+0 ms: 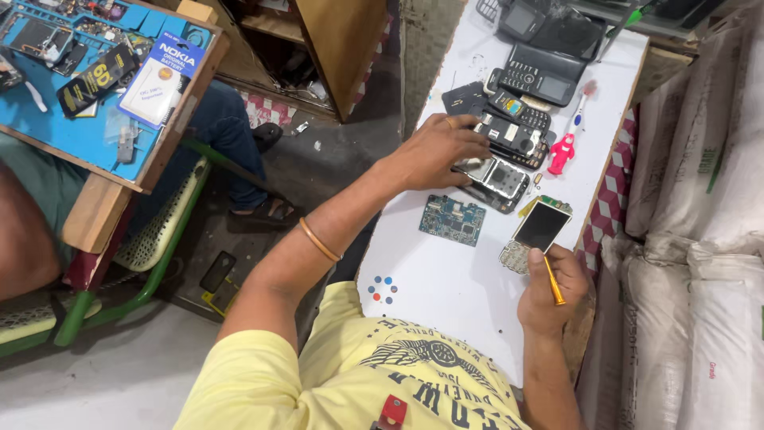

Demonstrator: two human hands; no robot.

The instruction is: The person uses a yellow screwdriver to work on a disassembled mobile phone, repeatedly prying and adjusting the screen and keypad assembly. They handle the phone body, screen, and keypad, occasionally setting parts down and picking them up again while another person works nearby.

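The left hand point(436, 151) lies flat, grip released, with its fingertips resting on an opened phone body point(497, 181) that sits just below and to the right of them on the white desk point(446, 279). Beside the left wrist, toward the person, lies one blue circuit board point(452, 220), apart from the hand. The right hand point(551, 293) has its grip clenched around a thin orange-handled tool point(553, 279), and its thumb tip touches a phone part with a dark screen and keypad point(535, 232), which lies just beyond the knuckles near the right edge of the desk. Between the two hands the desk is bare, and a wide bare stretch runs from the circuit board back to the near edge by the yellow shirt point(374, 374). Beyond the left fingertips the room is crowded: about three small keypad phones point(513, 127) lie packed together, with one larger black handset point(535, 73) farther off. One pink toothbrush point(567, 143) lies to the right of them, close to the desk's right edge. White sacks point(700, 199) stand tight against that edge, just past the right hand. To the left of the left arm the desk ends in a drop to the floor, and well off that way another person's blue work tray point(72, 119) sits.
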